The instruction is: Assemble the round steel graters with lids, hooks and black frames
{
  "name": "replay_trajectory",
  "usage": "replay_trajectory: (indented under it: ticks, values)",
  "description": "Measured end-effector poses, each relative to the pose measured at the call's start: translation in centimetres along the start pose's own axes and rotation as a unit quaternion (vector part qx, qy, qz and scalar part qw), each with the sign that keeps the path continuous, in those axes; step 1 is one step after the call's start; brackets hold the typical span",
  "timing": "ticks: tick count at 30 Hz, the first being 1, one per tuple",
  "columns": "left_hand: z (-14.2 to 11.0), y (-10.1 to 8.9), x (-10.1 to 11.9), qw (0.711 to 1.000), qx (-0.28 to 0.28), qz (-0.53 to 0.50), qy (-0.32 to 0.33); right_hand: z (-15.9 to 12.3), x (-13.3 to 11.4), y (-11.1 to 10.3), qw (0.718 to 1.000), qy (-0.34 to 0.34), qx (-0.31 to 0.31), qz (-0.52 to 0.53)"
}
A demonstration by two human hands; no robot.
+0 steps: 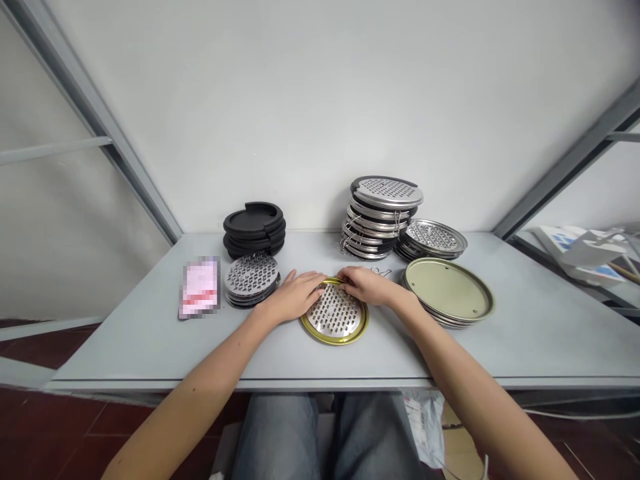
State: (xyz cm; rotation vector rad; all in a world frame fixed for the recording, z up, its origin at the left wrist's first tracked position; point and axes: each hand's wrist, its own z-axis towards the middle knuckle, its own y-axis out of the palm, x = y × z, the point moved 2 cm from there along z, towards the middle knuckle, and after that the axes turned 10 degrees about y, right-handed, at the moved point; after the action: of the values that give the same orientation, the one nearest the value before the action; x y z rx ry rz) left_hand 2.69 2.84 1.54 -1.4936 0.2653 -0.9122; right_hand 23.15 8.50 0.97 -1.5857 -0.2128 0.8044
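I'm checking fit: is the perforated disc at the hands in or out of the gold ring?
In: the disc lies within the gold ring; fingers hide part of the far edge.

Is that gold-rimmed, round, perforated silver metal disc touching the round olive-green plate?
Apart. The head view shows a strip of grey tabletop between the gold-rimmed silver disc and the olive-green plate.

I find one round silver-toned perforated disc (334, 313), rows of small slots across its face, lying flat within a shiny gold-yellow rim (337, 342). Both are at the centre of the frame, slightly below the middle, face up. I have contact along the upper edge, where part of the rim is hidden.
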Motion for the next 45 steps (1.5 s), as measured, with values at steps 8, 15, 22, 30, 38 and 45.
replay_trajectory:
  ticks: [8,15,22,30,38,45]
  values:
    - [0.0,-0.1,0.0,1.000,-0.002,0.001,0.001,-0.1,-0.7,-0.4,0.999,0.011,-0.009,-0.035]
    - [0.0,0.0,0.0,1.000,0.000,0.010,0.008,-0.2,-1.2,-0.5,0.998,0.023,-0.010,-0.055]
    - [0.1,0.0,0.0,1.000,-0.004,0.013,0.007,-0.3,-1.4,-0.5,0.996,0.041,-0.009,-0.075]
    - [0.1,-0.1,0.1,1.000,-0.007,0.010,0.005,-0.2,-1.3,0.0,0.995,0.052,0.002,-0.082]
    - [0.0,-0.2,0.1,1.000,-0.003,0.006,0.014,-0.2,-0.9,-0.9,0.999,0.039,-0.021,0.016]
    - [0.1,0.0,-0.2,1.000,-0.010,0.006,0.004,-0.4,0.1,-1.2,0.997,0.017,-0.013,0.071]
